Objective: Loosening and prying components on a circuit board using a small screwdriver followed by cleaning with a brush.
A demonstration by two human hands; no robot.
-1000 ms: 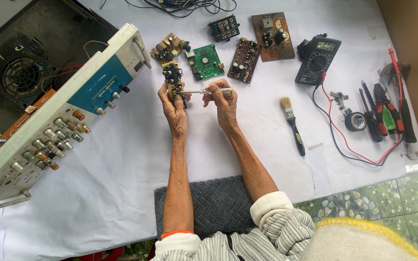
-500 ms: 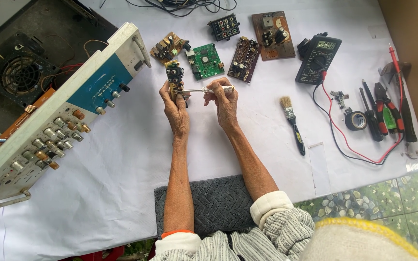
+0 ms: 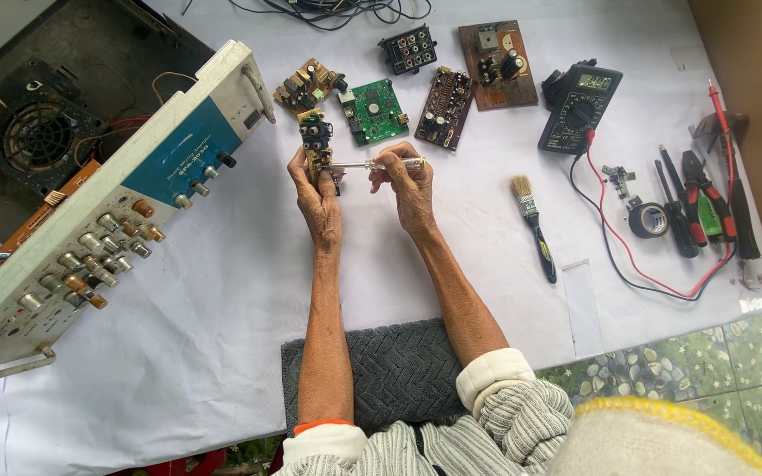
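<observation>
Head view: the left hand (image 3: 315,194) grips a small circuit board (image 3: 315,141), a narrow tan strip crowded with dark sockets and small parts. The board stands on end above the white tablecloth (image 3: 178,353), its long axis running away from the person, top end toward the far edge of the table. The left fingers are clamped around its lower part, thumb on one side.

The right hand (image 3: 407,185) holds a screwdriver (image 3: 372,165) with a clear handle and a thin metal shaft. Its fingers are pinched together on the handle. The screwdriver lies nearly level, long axis across the view, tip pointing left and touching the board at about mid-height.

Both hands are raised just above the cloth, near the middle of the table. Just beyond them lie a green circuit board (image 3: 372,110) and several brown ones. An open amplifier chassis (image 3: 108,203) with rows of knobs sits to the left. To the right are a paintbrush (image 3: 533,225), a multimeter (image 3: 579,106) with red and black leads, a roll of tape (image 3: 648,219) and pliers (image 3: 707,194).
</observation>
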